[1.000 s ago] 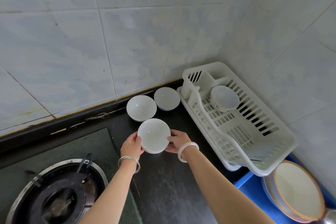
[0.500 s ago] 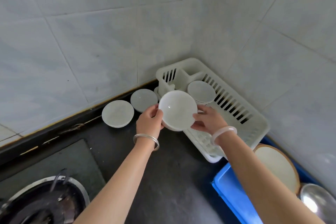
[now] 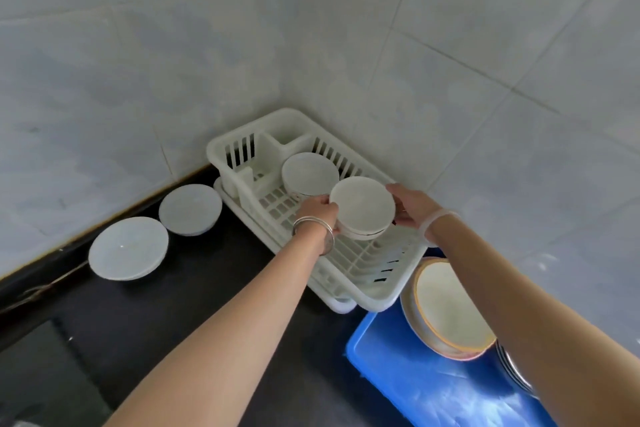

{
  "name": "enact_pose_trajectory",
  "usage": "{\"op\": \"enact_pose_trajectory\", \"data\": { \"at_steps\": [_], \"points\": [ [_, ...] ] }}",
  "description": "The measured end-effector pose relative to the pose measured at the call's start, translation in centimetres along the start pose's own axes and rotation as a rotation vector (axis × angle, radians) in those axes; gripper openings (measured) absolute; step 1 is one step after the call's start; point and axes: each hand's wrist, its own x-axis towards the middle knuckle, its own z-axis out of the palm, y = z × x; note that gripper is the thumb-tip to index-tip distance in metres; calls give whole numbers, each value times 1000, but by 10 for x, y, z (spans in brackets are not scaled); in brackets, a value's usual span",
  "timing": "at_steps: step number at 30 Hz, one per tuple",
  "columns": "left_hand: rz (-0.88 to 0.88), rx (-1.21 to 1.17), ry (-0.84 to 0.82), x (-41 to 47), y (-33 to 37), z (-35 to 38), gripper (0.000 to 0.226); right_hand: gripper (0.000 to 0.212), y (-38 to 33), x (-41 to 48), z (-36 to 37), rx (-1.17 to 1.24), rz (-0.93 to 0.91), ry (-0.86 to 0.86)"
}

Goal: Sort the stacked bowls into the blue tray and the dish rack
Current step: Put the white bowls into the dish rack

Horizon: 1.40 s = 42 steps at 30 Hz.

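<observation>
I hold a small white bowl (image 3: 362, 206) over the middle of the white dish rack (image 3: 367, 270), with my left hand (image 3: 317, 210) on its left rim and my right hand (image 3: 408, 204) on its right rim. Whether the bowl touches the rack floor I cannot tell. Another white bowl (image 3: 310, 173) sits in the rack just behind it. Two more white bowls stand on the dark counter to the left, one nearer (image 3: 128, 248) and one further back (image 3: 190, 209). At the lower right is the blue tray (image 3: 408, 381), holding a larger orange-rimmed bowl (image 3: 450, 308).
The rack fills the corner between two tiled walls. A cutlery compartment (image 3: 242, 156) takes up its far left end. Metal dishes (image 3: 512, 371) peek out of the tray behind my right forearm. Dark counter (image 3: 166, 315) lies between the loose bowls and the tray.
Both hands lifted the bowl off the counter and carried it right and back, from in front of the two loose bowls to over the rack. My view turned right, losing the stove.
</observation>
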Motion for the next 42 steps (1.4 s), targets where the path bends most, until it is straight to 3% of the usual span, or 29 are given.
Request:
{"op": "enact_pose_trajectory", "data": {
  "at_steps": [10,22,26,35,42],
  "points": [
    [-157,240,-47,46,-13,24,40,58,25,52,3,-151,152,-11],
    [-210,145,-100,50,-15,27,38,41,26,74,6,-185,262,-8],
    [-138,175,-124,50,-19,24,43,26,30,74,5,-203,207,-3],
    [-15,531,-191,48,-18,19,34,38,34,52,5,-486,1,50],
    [131,553,-122,19,-5,1,26,45,11,9,16,-517,-197,58]
  ]
}}
